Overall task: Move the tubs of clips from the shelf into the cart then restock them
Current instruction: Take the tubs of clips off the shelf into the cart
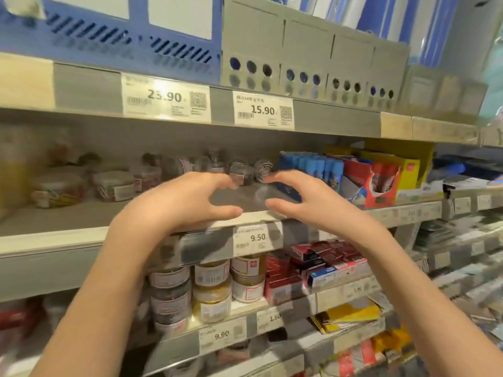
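Both hands empty: left hand (187, 202) and right hand (304, 198) spread open, facing each other above the shelf (68, 221) lip. Tubs of clips (113, 186) sit further back. Likely light, rigid, slick plastic; grip round the sides, not the lids.

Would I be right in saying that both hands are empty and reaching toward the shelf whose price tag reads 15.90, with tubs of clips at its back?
Not quite: the head view shows that shelf's price tag reads 9.50; 15.90 is on the shelf above. The rest holds: the left hand and right hand are empty, reaching toward the tubs of clips at the back.
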{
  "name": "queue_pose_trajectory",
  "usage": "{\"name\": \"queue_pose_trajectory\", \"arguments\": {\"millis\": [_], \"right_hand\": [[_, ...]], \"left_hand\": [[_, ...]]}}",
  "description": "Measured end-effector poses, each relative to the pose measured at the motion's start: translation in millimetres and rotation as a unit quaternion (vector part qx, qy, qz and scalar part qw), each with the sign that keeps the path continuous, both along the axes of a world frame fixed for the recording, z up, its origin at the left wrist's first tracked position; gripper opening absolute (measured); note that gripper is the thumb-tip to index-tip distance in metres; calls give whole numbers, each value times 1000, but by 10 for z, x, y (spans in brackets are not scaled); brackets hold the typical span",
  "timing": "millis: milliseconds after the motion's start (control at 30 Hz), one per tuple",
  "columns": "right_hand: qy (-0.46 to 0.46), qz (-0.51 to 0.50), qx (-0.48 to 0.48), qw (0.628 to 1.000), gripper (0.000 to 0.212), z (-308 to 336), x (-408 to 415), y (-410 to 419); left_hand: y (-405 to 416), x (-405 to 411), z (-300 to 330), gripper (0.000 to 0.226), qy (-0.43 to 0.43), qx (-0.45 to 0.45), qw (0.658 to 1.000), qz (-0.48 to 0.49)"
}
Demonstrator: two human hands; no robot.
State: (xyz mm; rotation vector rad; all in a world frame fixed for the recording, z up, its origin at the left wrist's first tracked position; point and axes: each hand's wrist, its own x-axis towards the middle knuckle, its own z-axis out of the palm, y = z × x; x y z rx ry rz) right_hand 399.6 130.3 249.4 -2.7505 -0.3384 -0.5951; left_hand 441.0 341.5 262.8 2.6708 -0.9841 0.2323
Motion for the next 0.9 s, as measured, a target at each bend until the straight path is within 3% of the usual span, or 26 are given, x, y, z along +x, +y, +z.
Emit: {"name": "queue_pose_trajectory", "arguments": {"millis": [267,533,733,900], "right_hand": [[93,4,-22,995,50,233,998,365],[166,-60,-66,982,63,176,1611,255],[171,-44,-38,984,69,143,1632,170],[170,45,73,982,53,201,1521,241]], "left_hand": [[679,221,-60,56,74,23,991,111],[681,383,-173,56,104,-23,989,104],[687,415,-199,56,102,-20,990,95],[681,438,-199,60,104,-14,991,82]]}}
